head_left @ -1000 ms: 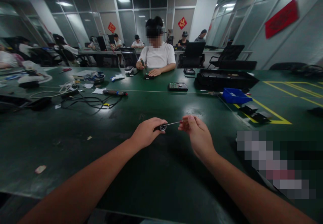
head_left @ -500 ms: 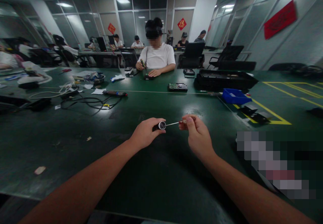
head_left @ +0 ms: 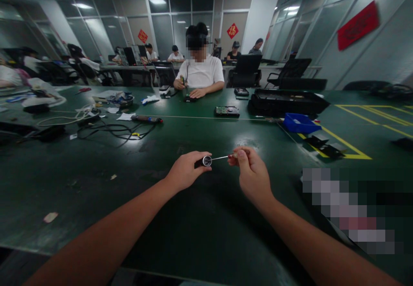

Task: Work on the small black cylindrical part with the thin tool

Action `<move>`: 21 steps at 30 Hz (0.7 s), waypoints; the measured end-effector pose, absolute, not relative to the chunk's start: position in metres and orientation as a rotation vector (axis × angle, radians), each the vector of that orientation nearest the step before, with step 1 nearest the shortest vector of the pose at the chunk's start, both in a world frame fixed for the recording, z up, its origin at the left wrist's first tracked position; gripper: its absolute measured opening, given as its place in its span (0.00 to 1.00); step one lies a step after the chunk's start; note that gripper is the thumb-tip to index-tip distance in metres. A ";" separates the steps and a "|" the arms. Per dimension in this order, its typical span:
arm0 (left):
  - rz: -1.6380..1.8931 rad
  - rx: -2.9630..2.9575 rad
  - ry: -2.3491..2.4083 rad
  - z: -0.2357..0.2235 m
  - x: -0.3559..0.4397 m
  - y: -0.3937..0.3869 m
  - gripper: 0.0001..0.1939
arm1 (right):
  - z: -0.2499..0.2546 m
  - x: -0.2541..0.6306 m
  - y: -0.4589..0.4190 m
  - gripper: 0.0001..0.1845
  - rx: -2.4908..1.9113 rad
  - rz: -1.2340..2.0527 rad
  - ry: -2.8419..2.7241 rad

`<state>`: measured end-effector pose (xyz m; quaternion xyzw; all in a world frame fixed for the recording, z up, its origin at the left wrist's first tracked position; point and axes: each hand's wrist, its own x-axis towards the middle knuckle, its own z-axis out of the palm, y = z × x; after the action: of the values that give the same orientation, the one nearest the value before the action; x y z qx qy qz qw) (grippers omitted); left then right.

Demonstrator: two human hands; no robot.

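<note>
Between thumb and fingers, my left hand (head_left: 187,170) grips a short black cylinder (head_left: 207,161) whose silvery round end faces to the right. My right hand (head_left: 253,172) is closed around the handle of a screwdriver (head_left: 220,158). Its thin metal shaft points left, and the tip reaches the open end of the cylinder; how deep it goes I cannot tell. Both hands are held above the green table (head_left: 193,234). Most of the handle and the cylinder's far end are hidden by my fingers.
A hard drive with a green circuit board (head_left: 227,111) lies ahead. Further right are a long black casing (head_left: 287,101) and a blue bin (head_left: 300,123). A corded tool (head_left: 146,119) and black cables (head_left: 112,133) lie left. A co-worker (head_left: 200,73) sits opposite.
My right hand has shifted very slightly to the left with the screwdriver. The left hand and the cylinder stay almost in place.
</note>
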<state>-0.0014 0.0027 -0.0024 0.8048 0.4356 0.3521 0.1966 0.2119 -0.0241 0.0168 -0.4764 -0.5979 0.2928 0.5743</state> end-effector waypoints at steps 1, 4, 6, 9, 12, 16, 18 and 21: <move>0.983 2.251 1.221 -0.002 -0.001 0.003 0.19 | 0.019 0.213 -0.026 0.15 -1.131 0.654 -1.447; 0.985 2.243 1.223 -0.002 -0.002 0.003 0.19 | 0.026 0.214 -0.032 0.14 -1.199 0.480 -1.625; 0.989 2.240 1.221 -0.002 -0.002 0.002 0.18 | 0.030 0.215 -0.035 0.17 -1.226 0.339 -1.713; 0.991 2.236 1.209 -0.003 -0.002 0.002 0.17 | 0.030 0.216 -0.037 0.20 -1.207 0.229 -1.779; 1.001 2.235 1.203 -0.004 -0.002 0.003 0.18 | 0.029 0.217 -0.037 0.11 -1.160 0.223 -1.827; 0.993 2.266 1.195 -0.004 -0.001 0.003 0.18 | 0.031 0.218 -0.037 0.10 -1.032 0.298 -1.927; 0.993 2.265 1.195 -0.004 -0.001 0.003 0.18 | 0.031 0.217 -0.038 0.10 -1.002 0.325 -1.960; 0.994 2.249 1.210 -0.004 -0.001 0.003 0.18 | 0.028 0.214 -0.040 0.10 -1.031 0.432 -1.821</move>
<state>-0.0006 0.0028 -0.0037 0.8042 0.4327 0.3554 0.1992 0.2139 -0.0398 0.0282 -0.4229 -0.7470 0.1774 0.4814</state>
